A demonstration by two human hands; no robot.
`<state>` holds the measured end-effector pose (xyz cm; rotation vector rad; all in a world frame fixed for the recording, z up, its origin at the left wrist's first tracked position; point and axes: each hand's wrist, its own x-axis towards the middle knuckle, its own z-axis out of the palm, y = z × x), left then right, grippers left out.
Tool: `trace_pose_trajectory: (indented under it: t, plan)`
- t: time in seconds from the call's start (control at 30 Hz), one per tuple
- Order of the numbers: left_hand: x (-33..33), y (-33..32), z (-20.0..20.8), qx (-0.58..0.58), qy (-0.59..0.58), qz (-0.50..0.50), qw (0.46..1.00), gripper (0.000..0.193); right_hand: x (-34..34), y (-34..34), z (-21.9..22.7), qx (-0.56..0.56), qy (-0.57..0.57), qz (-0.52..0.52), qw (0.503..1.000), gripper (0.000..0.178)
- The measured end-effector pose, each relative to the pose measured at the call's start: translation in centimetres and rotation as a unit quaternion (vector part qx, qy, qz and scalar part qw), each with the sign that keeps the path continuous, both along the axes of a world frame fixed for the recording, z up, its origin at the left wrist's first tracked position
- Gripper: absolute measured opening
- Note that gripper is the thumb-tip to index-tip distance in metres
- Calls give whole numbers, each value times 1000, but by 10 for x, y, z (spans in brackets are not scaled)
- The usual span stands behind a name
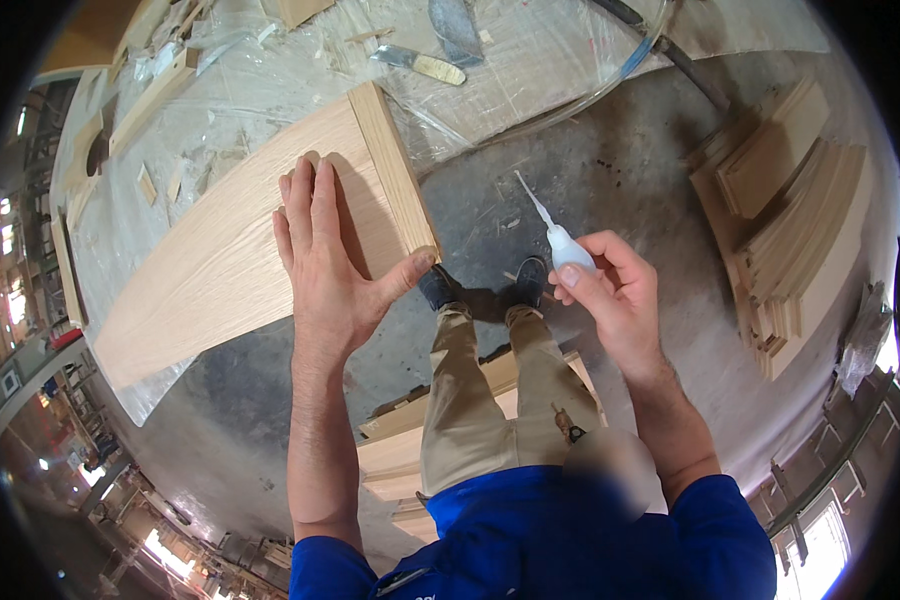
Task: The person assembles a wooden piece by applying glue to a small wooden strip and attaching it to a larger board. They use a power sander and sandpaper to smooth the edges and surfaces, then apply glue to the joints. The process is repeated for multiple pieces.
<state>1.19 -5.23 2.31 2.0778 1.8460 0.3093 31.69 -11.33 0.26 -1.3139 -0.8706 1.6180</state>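
Through the head camera I record a grey floor (660, 190) and, beyond the person's feet, a plastic-covered worktable (530, 90). The pale wooden panel (230, 240) lies on the worktable, tapering leftward, its near side overhanging the floor. A stack of boards (805, 250) stands at right. I find the left hand (322, 255) open, fingers spread on the panel, thumb at the corner of its squared end. The right hand (610, 290) is closed around a white squeeze bottle (568, 250), nozzle pointing away from the body, apart from the panel. A pale-handled scraper (437, 68) lies beyond the panel.
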Motion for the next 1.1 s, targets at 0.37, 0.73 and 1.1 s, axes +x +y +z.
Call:
trace_pose_trajectory:
  t: [0.37,0.73,1.1]
  plan:
    - [-7,-1,-4,14,44,-25,999,139,-2,28,-1,103,-19,-74,992,19]
    - [-3,0,3,-22,18,-7,1000,149,91,131,47,246,-187,-258,916,19]
    - [1,3,8,-29,-7,13,999,147,301,357,-36,219,-626,-274,696,40]
